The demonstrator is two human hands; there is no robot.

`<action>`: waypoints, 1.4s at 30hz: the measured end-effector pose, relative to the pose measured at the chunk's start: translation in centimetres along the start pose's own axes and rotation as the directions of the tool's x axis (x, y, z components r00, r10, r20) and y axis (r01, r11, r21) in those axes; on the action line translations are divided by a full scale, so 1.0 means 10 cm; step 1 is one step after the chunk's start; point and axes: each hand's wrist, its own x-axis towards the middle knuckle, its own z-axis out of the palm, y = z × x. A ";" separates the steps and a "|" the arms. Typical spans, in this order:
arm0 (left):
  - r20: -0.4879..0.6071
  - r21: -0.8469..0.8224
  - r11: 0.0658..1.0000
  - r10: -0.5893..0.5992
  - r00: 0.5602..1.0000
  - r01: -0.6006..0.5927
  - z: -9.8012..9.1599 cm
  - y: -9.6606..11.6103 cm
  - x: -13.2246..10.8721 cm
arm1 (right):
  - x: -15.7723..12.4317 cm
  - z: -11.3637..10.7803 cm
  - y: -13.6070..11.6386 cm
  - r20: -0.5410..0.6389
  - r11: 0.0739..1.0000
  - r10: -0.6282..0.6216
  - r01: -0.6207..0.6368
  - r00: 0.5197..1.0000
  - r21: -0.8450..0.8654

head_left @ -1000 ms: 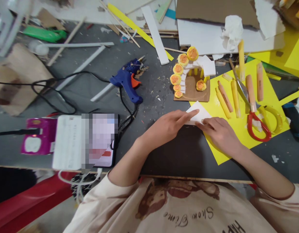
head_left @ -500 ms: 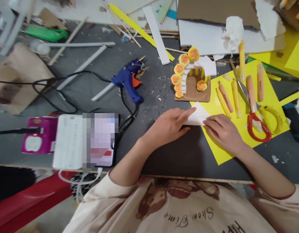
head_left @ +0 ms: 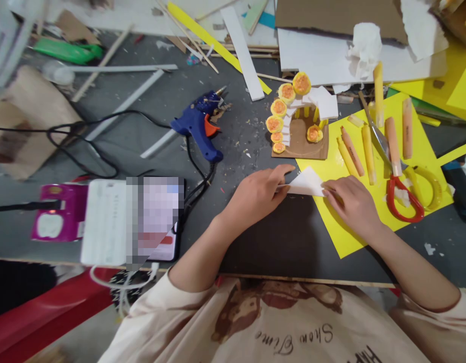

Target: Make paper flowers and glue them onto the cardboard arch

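Observation:
A small piece of white paper point(head_left: 306, 182) stretches between my two hands, just above the table's front part. My left hand point(head_left: 260, 192) pinches its left end between thumb and fingers. At the opposite end, the fingertips of my right hand point(head_left: 348, 199) are closed on the paper's edge, over a yellow sheet point(head_left: 336, 239). Behind the paper stands a cardboard craft model point(head_left: 301, 151) with white steps and several yellow-and-orange round pieces along its curve. Red-handled scissors point(head_left: 405, 199) lie to the right of my right hand.
A blue glue gun point(head_left: 198, 126) with a trailing cord lies left of the model. Several peach and yellow rolled sticks point(head_left: 392, 141) rest on the yellow sheet. A phone point(head_left: 160, 217) and a white box point(head_left: 106, 222) sit at front left. Crumpled tissue point(head_left: 364, 48) is at the back.
My left index finger has lifted off the paper's top, and that hand now pinches the paper's left end. My right hand has shifted very slightly right.

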 end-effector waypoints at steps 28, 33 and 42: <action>-0.053 -0.041 0.927 0.372 0.927 -0.374 0.03 0.01 -0.02 | 0.00 -0.05 -0.01 0.078 0.964 -0.265 0.262 0.961 0.046; -0.055 -0.078 0.943 0.321 0.946 -0.324 0.05 -0.02 -0.03 | -0.01 -0.05 -0.01 0.053 0.969 -0.232 0.226 0.971 0.096; -0.076 -0.041 0.976 0.210 0.975 -0.213 0.03 -0.03 0.03 | -0.01 -0.05 -0.01 0.069 0.994 -0.099 0.096 0.993 0.051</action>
